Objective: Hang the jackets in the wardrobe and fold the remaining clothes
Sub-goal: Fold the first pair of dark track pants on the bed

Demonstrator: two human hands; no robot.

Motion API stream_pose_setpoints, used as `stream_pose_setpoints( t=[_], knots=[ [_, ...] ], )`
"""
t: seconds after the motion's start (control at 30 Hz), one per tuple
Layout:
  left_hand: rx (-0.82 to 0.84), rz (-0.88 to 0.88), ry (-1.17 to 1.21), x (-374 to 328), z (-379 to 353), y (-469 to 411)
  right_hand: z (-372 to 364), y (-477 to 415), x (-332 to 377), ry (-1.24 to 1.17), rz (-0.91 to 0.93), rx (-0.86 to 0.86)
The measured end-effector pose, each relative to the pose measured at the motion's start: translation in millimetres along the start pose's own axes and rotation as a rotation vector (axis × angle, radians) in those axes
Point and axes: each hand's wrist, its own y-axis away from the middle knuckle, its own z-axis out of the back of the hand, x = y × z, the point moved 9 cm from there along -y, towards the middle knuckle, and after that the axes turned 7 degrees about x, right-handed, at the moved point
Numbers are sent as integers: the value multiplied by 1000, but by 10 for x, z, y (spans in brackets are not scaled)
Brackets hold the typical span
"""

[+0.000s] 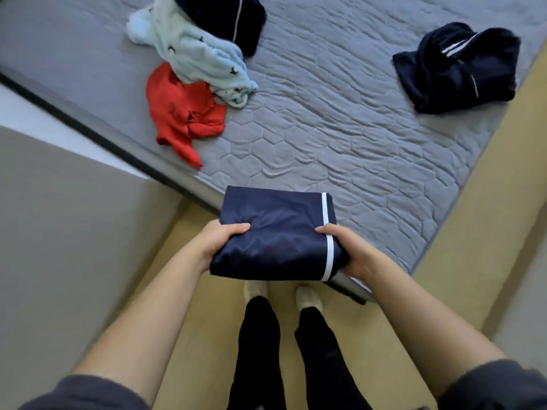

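You held a folded navy garment [275, 232] with a white stripe in both hands, just over the near corner of the bed [340, 137]. Its far edge was above the mattress and its near edge hung out past the bed, above your feet. Your left hand [219, 242] gripped the bundle's left side and your right hand [352, 251] its right side by the stripe. On each hand the thumb lay flat on top and pressed the cloth against the fingers underneath, so the bundle was pinched between them. The fingers were hidden below the fabric, and how they were spread could not be told. That piece looked done: a neat, squared packet that, by my reading, only needed setting down on the bed. The rest looked unfinished. On the far left part of the bed lay a crumpled red garment [180, 113], with a pale blue fleecy garment [195, 51] draped partly over it. A dark garment [236, 19] touched the blue one farther up the bed. Well apart, toward the bed's far right side, sat another dark garment with white stripes [455, 72], bunched up rather than folded flat. So I judged one piece folded and four left to sort. No wardrobe or hanger was in view, so it could not be told whether any jacket had been hung, or which of the dark pieces on the bed were jackets.
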Motion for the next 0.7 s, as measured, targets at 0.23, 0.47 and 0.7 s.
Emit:
stream_pose_setpoints(
  t=[0.23, 0.47, 0.7],
  knots=[
    [-272, -121, 332, 785, 928, 1820, -1479, 752, -185, 378, 151, 205],
    [-592, -268, 787, 2730, 1713, 3685, -3330, 1172, -1653, 772, 59, 511],
    [-995, -328, 1178, 5390, 1579, 5667, -4638, 2017, -4482, 1215, -166, 836]
  ],
)
